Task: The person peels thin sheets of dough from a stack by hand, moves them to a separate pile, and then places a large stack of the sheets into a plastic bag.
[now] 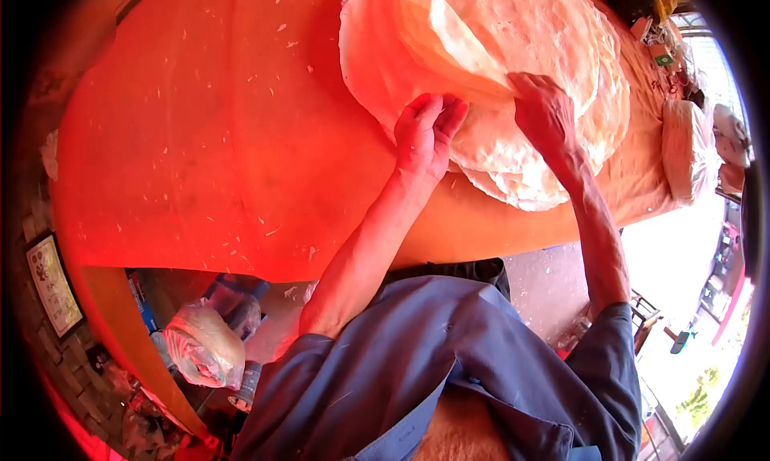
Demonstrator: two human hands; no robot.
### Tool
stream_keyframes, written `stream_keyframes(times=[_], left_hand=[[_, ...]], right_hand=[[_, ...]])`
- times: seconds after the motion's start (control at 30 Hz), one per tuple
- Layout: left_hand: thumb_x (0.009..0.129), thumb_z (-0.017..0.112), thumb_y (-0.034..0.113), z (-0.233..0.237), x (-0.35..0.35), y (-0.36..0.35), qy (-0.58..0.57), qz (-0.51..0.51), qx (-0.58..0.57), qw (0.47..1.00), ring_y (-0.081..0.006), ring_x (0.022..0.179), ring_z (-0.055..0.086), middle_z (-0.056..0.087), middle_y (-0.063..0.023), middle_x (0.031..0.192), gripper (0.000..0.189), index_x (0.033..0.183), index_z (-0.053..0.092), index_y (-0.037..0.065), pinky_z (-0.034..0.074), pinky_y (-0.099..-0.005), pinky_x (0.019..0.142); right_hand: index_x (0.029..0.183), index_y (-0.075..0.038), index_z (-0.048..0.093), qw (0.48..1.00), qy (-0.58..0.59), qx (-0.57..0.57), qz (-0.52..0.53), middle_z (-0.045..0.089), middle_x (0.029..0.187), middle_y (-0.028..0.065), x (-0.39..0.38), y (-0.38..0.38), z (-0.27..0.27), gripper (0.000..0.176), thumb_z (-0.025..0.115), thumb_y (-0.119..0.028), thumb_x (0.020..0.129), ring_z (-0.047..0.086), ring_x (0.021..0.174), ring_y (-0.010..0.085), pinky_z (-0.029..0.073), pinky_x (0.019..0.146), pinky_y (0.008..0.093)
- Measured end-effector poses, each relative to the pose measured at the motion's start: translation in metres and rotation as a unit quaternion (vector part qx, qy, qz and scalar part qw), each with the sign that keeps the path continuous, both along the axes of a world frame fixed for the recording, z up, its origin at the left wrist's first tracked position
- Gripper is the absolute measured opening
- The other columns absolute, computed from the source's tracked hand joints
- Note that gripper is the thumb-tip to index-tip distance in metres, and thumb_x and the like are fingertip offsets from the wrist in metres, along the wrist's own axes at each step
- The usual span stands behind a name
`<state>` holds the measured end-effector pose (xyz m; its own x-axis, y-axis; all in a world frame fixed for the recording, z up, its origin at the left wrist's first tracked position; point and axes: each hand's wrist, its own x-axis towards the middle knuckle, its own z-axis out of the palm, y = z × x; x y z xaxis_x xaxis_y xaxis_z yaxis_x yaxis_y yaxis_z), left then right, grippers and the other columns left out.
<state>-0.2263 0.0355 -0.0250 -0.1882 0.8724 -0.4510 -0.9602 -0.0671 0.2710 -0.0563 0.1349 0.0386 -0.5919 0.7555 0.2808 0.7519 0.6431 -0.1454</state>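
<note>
A stack of large, thin, round flatbread sheets [489, 148] lies on the orange-covered table ahead of me, its edges wavy and uneven. The upper sheet [457, 48] is partly lifted and folded over, with a bright strip along the fold. My right hand [547, 112] is closed on the edge of this sheet, fingertips pinching it near the stack's middle. At the stack's near left edge, my left hand [429, 132] is turned palm up, thumb and bent fingers apart, close to the folded sheet. Nothing shows clearly between its fingers.
The orange table cover [200, 140] carries scattered pale flakes. A plastic-wrapped round stack [686, 152] stands at the table's right end. Below the table sits a clear bag [204, 345] with pale contents. A framed sheet [54, 285] is at the far left. Strong light enters at right.
</note>
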Motion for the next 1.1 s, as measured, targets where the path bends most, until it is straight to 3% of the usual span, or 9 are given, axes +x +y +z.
stream_keyframes(times=[0.17, 0.2, 0.3, 0.43, 0.5, 0.63, 0.77, 0.97, 1.1], left_hand=[[0.090, 0.059, 0.005, 0.008, 0.006, 0.004, -0.028, 0.020, -0.035, 0.999, -0.0248, 0.084, 0.066, 0.065, -0.0111, 0.091, 0.004, 0.093, 0.059, 0.002, 0.059, -0.0353, 0.080], [0.090, 0.059, 0.005, 0.011, 0.006, 0.005, -0.016, 0.013, -0.040, 0.999, -0.0240, 0.083, 0.066, 0.064, -0.0104, 0.091, 0.005, 0.094, 0.059, 0.002, 0.059, -0.0344, 0.079], [0.090, 0.059, 0.007, 0.013, -0.002, 0.006, 0.031, -0.017, -0.058, 0.998, -0.0216, 0.078, 0.065, 0.064, -0.0087, 0.088, 0.006, 0.095, 0.058, 0.004, 0.058, -0.0315, 0.072], [0.090, 0.056, 0.008, 0.005, -0.016, 0.015, 0.108, -0.076, -0.062, 0.989, -0.0206, 0.074, 0.064, 0.064, -0.0089, 0.085, 0.007, 0.096, 0.057, 0.005, 0.054, -0.0291, 0.062], [0.090, 0.052, 0.008, 0.000, -0.027, 0.016, 0.147, -0.107, -0.050, 0.982, -0.0231, 0.079, 0.065, 0.065, -0.0119, 0.090, 0.012, 0.100, 0.056, 0.003, 0.054, -0.0310, 0.065], [0.091, 0.052, 0.008, 0.014, -0.025, 0.016, 0.187, -0.096, -0.031, 0.977, -0.0231, 0.087, 0.065, 0.066, -0.0113, 0.096, 0.021, 0.110, 0.057, 0.003, 0.052, -0.0330, 0.072], [0.092, 0.054, 0.012, 0.027, -0.039, -0.001, 0.210, -0.153, -0.057, 0.964, -0.0218, 0.087, 0.065, 0.065, -0.0109, 0.098, 0.024, 0.114, 0.057, 0.002, 0.053, -0.0327, 0.076], [0.093, 0.055, 0.011, 0.014, -0.049, -0.058, 0.314, -0.186, -0.159, 0.917, -0.0184, 0.084, 0.065, 0.064, -0.0099, 0.095, 0.020, 0.110, 0.055, 0.001, 0.054, -0.0298, 0.074], [0.094, 0.056, 0.012, 0.012, -0.041, -0.064, 0.309, -0.177, -0.106, 0.928, -0.0187, 0.083, 0.065, 0.064, -0.0098, 0.094, 0.019, 0.109, 0.055, 0.000, 0.054, -0.0288, 0.074]], right_hand=[[0.083, -0.008, 0.056, 1.000, 0.017, -0.003, 0.022, 0.065, 0.085, 0.0109, -0.031, -0.015, 0.000, 0.012, 0.056, -0.004, 0.072, 0.063, 0.079, 0.0317, 0.051, 0.064, 0.0438], [0.104, -0.011, 0.065, 0.998, -0.062, -0.024, 0.014, 0.068, 0.095, 0.0104, -0.031, -0.018, -0.011, 0.034, 0.057, -0.002, 0.072, 0.065, 0.087, 0.0306, 0.053, 0.071, 0.0422], [0.102, -0.011, 0.063, 0.996, -0.079, -0.049, -0.008, 0.068, 0.091, 0.0091, -0.035, -0.009, -0.006, 0.027, 0.059, -0.007, 0.076, 0.064, 0.091, 0.0299, 0.052, 0.072, 0.0410], [0.083, -0.006, 0.060, 0.999, -0.013, -0.014, 0.039, 0.064, 0.079, 0.0128, -0.055, -0.006, -0.008, 0.012, 0.061, -0.014, 0.074, 0.063, 0.084, 0.0325, 0.050, 0.068, 0.0431], [0.104, -0.005, 0.060, 0.995, 0.069, -0.005, 0.066, 0.062, 0.101, 0.0138, -0.054, -0.031, -0.006, 0.035, 0.066, -0.018, 0.072, 0.058, 0.104, 0.0324, 0.046, 0.085, 0.0441], [0.113, -0.006, 0.057, 0.997, 0.025, 0.064, 0.038, 0.055, 0.116, 0.0136, -0.040, -0.025, -0.031, 0.039, 0.064, -0.014, 0.076, 0.050, 0.116, 0.0315, 0.041, 0.094, 0.0436], [0.099, -0.006, 0.058, 0.995, -0.014, -0.097, -0.022, 0.061, 0.093, 0.0133, -0.031, 0.000, -0.016, 0.024, 0.060, -0.010, 0.075, 0.061, 0.091, 0.0296, 0.049, 0.077, 0.0371], [0.093, -0.006, 0.062, 0.995, 0.048, 0.081, -0.037, 0.065, 0.088, 0.0127, -0.008, -0.008, 0.121, 0.016, 0.059, -0.013, 0.078, 0.064, 0.086, 0.0300, 0.051, 0.074, 0.0398], [0.089, -0.007, 0.064, 0.992, -0.081, -0.086, -0.030, 0.067, 0.084, 0.0123, -0.012, -0.028, 0.083, 0.013, 0.058, -0.014, 0.080, 0.066, 0.083, 0.0302, 0.052, 0.072, 0.0416]])
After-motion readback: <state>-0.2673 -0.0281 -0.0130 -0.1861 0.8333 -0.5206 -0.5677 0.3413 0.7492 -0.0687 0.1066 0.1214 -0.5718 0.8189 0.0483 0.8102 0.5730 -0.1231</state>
